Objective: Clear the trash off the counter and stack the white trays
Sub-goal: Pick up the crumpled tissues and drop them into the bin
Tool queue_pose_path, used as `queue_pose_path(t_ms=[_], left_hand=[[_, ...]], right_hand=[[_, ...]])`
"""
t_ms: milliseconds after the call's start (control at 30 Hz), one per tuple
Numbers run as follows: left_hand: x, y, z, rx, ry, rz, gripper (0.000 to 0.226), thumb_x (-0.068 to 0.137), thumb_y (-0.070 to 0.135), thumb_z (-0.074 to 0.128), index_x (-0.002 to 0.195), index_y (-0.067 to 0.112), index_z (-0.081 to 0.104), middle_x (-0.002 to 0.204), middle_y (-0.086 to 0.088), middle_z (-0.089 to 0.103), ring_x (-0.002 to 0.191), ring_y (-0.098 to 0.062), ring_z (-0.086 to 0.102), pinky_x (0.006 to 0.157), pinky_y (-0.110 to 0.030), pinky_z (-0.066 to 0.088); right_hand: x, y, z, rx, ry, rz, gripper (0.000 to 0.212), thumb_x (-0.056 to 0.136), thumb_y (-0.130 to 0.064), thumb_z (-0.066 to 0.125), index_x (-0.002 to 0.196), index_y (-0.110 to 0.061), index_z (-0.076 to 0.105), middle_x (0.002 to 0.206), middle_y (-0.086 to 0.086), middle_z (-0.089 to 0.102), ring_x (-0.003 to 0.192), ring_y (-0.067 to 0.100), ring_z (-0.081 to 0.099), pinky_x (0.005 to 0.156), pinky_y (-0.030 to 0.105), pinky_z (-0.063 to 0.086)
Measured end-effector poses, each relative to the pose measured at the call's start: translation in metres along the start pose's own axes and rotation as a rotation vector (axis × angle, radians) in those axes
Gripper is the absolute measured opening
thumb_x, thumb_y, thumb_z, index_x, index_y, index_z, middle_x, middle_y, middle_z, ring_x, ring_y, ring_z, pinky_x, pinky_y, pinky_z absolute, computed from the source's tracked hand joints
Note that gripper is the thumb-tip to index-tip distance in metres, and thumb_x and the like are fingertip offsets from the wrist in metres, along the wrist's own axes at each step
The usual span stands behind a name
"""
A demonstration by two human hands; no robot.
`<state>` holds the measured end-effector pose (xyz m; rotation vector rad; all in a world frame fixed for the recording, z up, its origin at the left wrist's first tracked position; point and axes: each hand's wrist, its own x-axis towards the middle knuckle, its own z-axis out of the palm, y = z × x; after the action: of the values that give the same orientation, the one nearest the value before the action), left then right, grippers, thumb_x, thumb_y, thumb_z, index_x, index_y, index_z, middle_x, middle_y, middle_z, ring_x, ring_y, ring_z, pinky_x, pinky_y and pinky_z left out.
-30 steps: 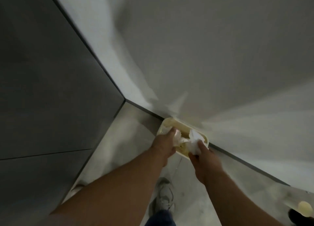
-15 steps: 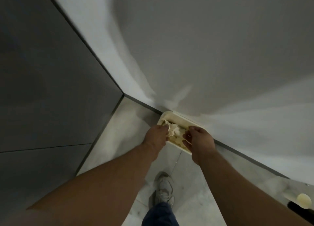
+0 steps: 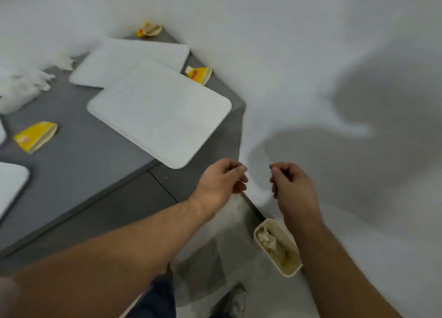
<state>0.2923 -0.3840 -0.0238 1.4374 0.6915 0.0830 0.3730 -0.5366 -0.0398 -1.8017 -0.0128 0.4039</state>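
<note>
2 hands (image 3: 258,181) loosely curled, holding nothing; nearest white tray (image 3: 159,111) overhangs counter (image 3: 71,164) edge, long axis diagonal.

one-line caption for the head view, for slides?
Both hands empty above the floor bin; white trays and yellow wrappers on the counter.

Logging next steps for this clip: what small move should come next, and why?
Probably reach the left hand to the yellow wrapper beside the nearest tray. Both hands look empty, the right hand too, and trash remains on the counter.
</note>
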Motion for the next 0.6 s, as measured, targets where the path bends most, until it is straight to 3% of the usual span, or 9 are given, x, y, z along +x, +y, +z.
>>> queue_pose_path(t_ms=[133, 200, 300, 433, 500, 600], left_hand=[[-0.046, 0.064, -0.085, 0.022, 0.065, 0.154, 0.014, 0.099, 0.012, 0.061, 0.101, 0.000, 0.068, 0.081, -0.011, 0.071, 0.070, -0.021, 0.067, 0.073, -0.035, 0.059], [-0.062, 0.082, -0.130, 0.027, 0.145, 0.192, 0.012, 0.098, 0.011, 0.061, 0.099, 0.000, 0.067, 0.080, -0.011, 0.070, 0.071, -0.023, 0.067, 0.074, -0.037, 0.058], [-0.082, 0.091, -0.201, 0.029, 0.306, 0.215, 0.008, 0.097, 0.006, 0.062, 0.095, 0.001, 0.067, 0.080, -0.013, 0.067, 0.072, -0.023, 0.062, 0.072, -0.037, 0.056], [-0.091, 0.079, -0.302, 0.112, 0.504, 0.231, 0.002, 0.090, 0.013, 0.066, 0.089, 0.015, 0.067, 0.077, -0.007, 0.065, 0.075, -0.022, 0.060, 0.080, -0.048, 0.053], [-0.087, 0.066, -0.349, 0.182, 0.595, 0.223, 0.007, 0.091, 0.014, 0.068, 0.089, 0.020, 0.067, 0.075, 0.003, 0.062, 0.072, -0.013, 0.056, 0.075, -0.038, 0.050], [-0.075, 0.053, -0.411, 0.289, 0.698, 0.190, 0.011, 0.091, 0.019, 0.066, 0.088, 0.029, 0.066, 0.075, 0.010, 0.064, 0.062, 0.000, 0.053, 0.064, -0.021, 0.043]], right_hand=[[-0.027, -0.089, 0.047, -0.091, -0.194, -0.206, 0.011, 0.096, -0.027, 0.063, 0.091, -0.032, 0.070, 0.076, -0.007, 0.070, 0.063, 0.003, 0.061, 0.065, 0.031, 0.056], [-0.036, -0.124, 0.078, -0.164, -0.301, -0.297, 0.011, 0.097, -0.031, 0.062, 0.089, -0.036, 0.069, 0.079, -0.017, 0.069, 0.069, 0.002, 0.063, 0.066, 0.028, 0.054], [-0.050, -0.168, 0.126, -0.195, -0.405, -0.382, 0.012, 0.094, -0.026, 0.066, 0.087, -0.034, 0.072, 0.080, -0.017, 0.072, 0.071, 0.005, 0.065, 0.069, 0.028, 0.051], [-0.068, -0.200, 0.199, -0.273, -0.502, -0.467, 0.012, 0.091, -0.025, 0.069, 0.083, -0.034, 0.072, 0.080, -0.018, 0.073, 0.072, 0.004, 0.066, 0.072, 0.028, 0.053], [-0.073, -0.205, 0.233, -0.323, -0.528, -0.505, 0.010, 0.091, -0.028, 0.069, 0.083, -0.035, 0.070, 0.082, -0.022, 0.072, 0.076, 0.001, 0.067, 0.070, 0.022, 0.051], [-0.077, -0.206, 0.282, -0.390, -0.565, -0.502, 0.009, 0.092, -0.030, 0.068, 0.083, -0.031, 0.070, 0.082, -0.014, 0.073, 0.077, 0.009, 0.069, 0.076, 0.030, 0.057]])
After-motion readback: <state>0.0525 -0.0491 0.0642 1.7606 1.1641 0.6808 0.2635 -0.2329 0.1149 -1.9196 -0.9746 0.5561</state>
